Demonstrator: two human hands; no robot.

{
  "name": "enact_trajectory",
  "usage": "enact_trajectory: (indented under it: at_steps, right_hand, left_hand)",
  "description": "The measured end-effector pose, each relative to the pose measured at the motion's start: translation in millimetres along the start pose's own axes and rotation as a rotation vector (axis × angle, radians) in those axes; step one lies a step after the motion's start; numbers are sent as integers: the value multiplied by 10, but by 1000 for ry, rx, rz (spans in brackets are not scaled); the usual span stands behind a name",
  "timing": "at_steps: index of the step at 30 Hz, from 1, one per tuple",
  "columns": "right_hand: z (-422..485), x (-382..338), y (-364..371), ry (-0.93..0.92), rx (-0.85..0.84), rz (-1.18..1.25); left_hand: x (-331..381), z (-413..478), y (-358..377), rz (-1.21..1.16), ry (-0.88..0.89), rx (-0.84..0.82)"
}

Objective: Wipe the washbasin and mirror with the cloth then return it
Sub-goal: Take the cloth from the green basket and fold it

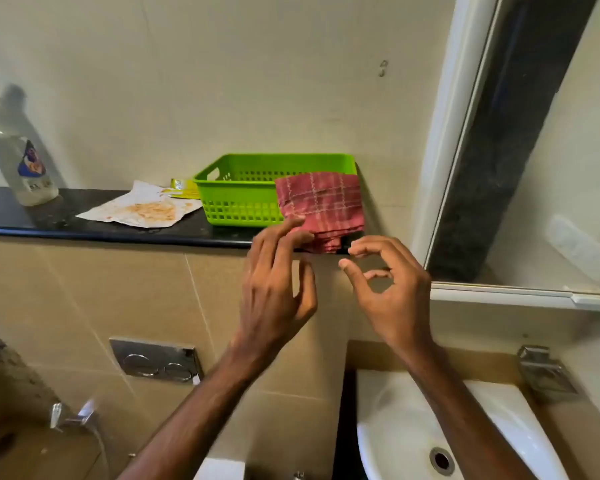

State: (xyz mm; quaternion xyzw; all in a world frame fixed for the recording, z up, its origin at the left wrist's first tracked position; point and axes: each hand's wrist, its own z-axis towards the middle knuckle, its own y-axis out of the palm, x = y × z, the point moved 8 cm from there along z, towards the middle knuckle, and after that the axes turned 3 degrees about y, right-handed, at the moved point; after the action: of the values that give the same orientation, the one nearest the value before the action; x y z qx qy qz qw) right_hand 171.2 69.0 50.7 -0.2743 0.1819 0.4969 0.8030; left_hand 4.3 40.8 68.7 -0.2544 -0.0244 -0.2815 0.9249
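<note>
The left hand (278, 282) is spread and relaxed, its fingertips (300, 221) touching the lower left edge of the folded red checked cloth (323, 202) without closing on it. The right hand (388, 292) hangs just below and to the right of that edge, thumb and fingers loosely curled around nothing. Neither hand actually holds the cloth. It is draped over the near right corner of the green basket (236, 199), directly above the fingertips, with its lower folds bunched on the black ledge (84, 226). I judge that to be the weak point: the cloth rests on a rim, and the basket looks light. A one-sided tug could unfold the layers or drag the basket toward the ledge's front edge. If the cloth slips past the fingers, it probably drops below the hands, beside the washbasin (499, 427) rather than into it. To the left of the grip, a shoved basket would push into the stained paper (142, 209), and further out stands the spray bottle (18, 157). To the right, the mirror (551, 150) frame sits near the right hand — a quick lift could knock knuckles against it.
</note>
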Motion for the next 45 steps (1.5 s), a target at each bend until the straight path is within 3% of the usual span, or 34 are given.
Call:
enact_trajectory:
  at_steps: [4, 11, 16, 25, 37, 45]
  right_hand:
    - [270, -122, 146, -107, 55, -96]
    - [614, -96, 365, -83, 132, -215]
    - [582, -174, 387, -124, 186, -261]
    - [347, -217, 873, -172, -14, -450]
    - [527, -411, 629, -305, 244, -415]
    - [1251, -811, 301, -285, 352, -272]
  left_hand:
    - [-327, 299, -108, 37, -32, 113]
    - [-738, 732, 139, 157, 0, -121]
    - [-820, 733, 213, 92, 76, -154]
    - [-943, 733, 257, 118, 155, -196]
    - [-883, 828, 182, 106, 117, -199]
    - [-880, 880, 228, 179, 49, -260]
